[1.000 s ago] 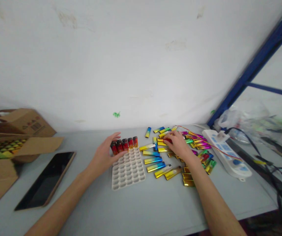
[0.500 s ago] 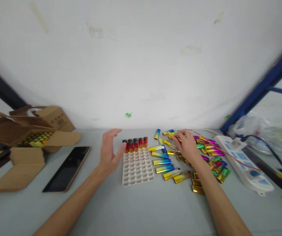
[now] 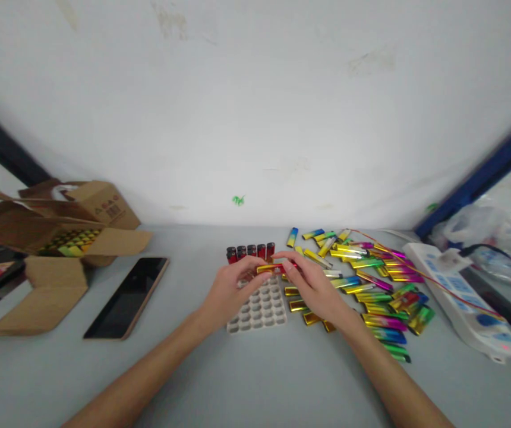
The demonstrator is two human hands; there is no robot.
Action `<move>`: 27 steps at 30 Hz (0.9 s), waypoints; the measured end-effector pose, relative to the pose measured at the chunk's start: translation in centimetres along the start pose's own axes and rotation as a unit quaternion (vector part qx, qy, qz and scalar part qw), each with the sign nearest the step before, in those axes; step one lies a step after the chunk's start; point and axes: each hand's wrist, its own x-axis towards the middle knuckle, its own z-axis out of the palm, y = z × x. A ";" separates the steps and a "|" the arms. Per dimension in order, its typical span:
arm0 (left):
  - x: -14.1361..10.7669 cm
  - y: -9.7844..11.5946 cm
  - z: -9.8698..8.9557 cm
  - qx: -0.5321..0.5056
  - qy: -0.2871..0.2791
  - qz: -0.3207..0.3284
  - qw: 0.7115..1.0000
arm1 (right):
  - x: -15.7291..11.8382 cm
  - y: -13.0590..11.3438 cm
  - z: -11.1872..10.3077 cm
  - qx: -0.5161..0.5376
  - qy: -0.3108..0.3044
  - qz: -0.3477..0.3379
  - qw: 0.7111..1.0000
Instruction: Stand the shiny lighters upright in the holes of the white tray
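While both hands [image 3: 225, 292] [image 3: 320, 286] pinch red-gold lighter [image 3: 277, 268], white tray [image 3: 258, 325] lies beneath.

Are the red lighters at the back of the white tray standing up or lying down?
Standing up: the red lighters show their black tops uppermost, with red bodies below, at the far end of the white tray.
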 end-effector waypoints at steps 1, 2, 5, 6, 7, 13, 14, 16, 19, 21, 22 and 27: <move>0.0 0.0 -0.1 -0.031 -0.027 -0.016 0.999 | 0.0 0.1 0.1 0.019 0.009 0.011 1.000; 0.1 0.1 -0.1 -0.063 -0.059 -0.031 0.996 | -0.1 0.3 0.3 0.040 0.019 0.021 0.999; 0.0 0.1 0.1 -0.144 -0.141 -0.068 0.977 | 0.0 0.5 0.8 0.097 0.032 0.042 0.994; -0.1 0.0 0.3 -0.161 -0.158 -0.073 0.971 | 0.0 0.5 0.9 0.102 0.032 0.042 0.993; -0.1 -0.1 0.4 -0.173 -0.168 -0.075 0.968 | 0.0 0.4 0.9 0.096 0.030 0.040 0.994; 0.0 -0.5 0.6 -0.257 -0.144 -0.083 0.952 | 0.1 0.4 -0.2 -0.068 0.054 0.007 0.996; 0.0 -0.5 0.5 -0.267 -0.139 -0.083 0.950 | 0.1 0.7 -0.4 -0.098 0.053 0.004 0.994; 0.1 -0.6 0.4 -0.282 -0.134 -0.082 0.946 | 0.1 1.1 -0.6 -0.146 0.041 -0.003 0.988; 0.1 -0.5 0.3 -0.292 -0.126 -0.105 0.942 | 0.0 1.5 -0.3 -0.192 -0.006 -0.012 0.981; 0.2 -0.5 0.4 -0.297 -0.096 -0.130 0.941 | -0.1 1.5 0.1 -0.208 -0.044 -0.019 0.977; 0.3 -0.5 0.4 -0.296 -0.077 -0.141 0.941 | -0.1 1.5 0.4 -0.213 -0.060 -0.025 0.975; 0.6 -1.0 0.5 -0.231 -0.009 -0.159 0.960 | -0.3 1.6 1.3 -0.226 -0.107 -0.033 0.968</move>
